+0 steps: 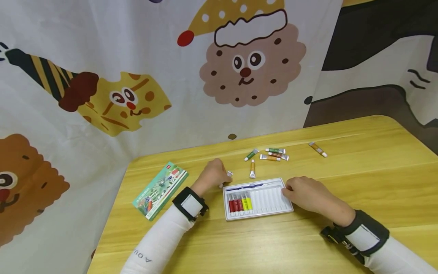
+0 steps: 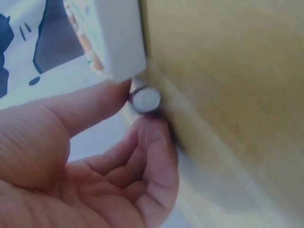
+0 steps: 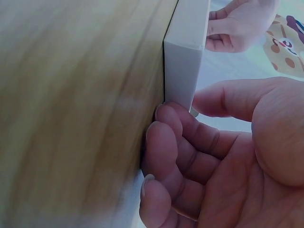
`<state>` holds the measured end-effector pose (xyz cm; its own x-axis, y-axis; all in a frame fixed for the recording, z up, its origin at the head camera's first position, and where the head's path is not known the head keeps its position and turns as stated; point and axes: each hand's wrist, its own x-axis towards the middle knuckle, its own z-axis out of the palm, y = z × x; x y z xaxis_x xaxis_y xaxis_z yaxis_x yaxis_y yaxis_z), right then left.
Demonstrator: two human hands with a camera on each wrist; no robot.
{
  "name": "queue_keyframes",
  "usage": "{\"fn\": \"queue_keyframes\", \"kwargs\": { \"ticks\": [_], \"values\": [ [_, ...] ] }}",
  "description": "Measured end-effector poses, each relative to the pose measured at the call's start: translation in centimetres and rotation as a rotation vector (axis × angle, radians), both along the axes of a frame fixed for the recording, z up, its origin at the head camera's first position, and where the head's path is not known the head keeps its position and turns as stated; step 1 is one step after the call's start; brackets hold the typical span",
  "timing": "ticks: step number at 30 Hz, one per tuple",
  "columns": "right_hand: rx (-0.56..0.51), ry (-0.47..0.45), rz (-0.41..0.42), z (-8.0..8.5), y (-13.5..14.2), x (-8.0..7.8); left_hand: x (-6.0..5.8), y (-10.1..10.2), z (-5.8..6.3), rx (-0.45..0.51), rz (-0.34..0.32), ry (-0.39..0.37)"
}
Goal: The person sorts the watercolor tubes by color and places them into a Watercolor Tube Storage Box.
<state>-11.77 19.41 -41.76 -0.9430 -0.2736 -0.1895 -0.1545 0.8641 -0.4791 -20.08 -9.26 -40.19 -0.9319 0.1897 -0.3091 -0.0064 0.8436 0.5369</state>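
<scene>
Head: two hands [image 1: 213, 174] [image 1: 309, 193], one tray [image 1: 270, 200]

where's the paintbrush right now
In the head view, the blue paintbrush lies inside the white tray, along its far edge, just beyond the red paint tubes and yellow paint tubes, between the left hand and right hand.

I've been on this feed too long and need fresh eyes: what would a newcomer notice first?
Likely the big smiling biscuit face in its spotted hat, printed on the pale curtain behind the table. Next, the white tray with red and yellow tubes in its left slots; the left hand pinches a small tube by the tray's left edge, the right hand holds its right edge. The green box at left also stands out.
</scene>
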Motion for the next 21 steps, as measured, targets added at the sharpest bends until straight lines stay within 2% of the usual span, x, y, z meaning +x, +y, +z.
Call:
{"fn": "queue_keyframes", "kwargs": {
  "ticks": [7,13,16,21],
  "values": [
    [-0.001,0.005,0.001,0.1,-0.1,0.0,0.2,-0.6,0.6,0.027,0.015,-0.029],
    [0.001,0.005,0.003,0.2,0.0,0.0,0.2,-0.5,0.8,0.103,0.064,0.008],
    [0.000,0.005,0.005,0.2,0.0,0.1,0.5,-0.1,1.6,0.124,0.069,0.008],
    [0.002,0.013,0.010,0.2,0.0,0.1,2.1,1.0,3.6,0.166,0.061,-0.023]
  ]
}}
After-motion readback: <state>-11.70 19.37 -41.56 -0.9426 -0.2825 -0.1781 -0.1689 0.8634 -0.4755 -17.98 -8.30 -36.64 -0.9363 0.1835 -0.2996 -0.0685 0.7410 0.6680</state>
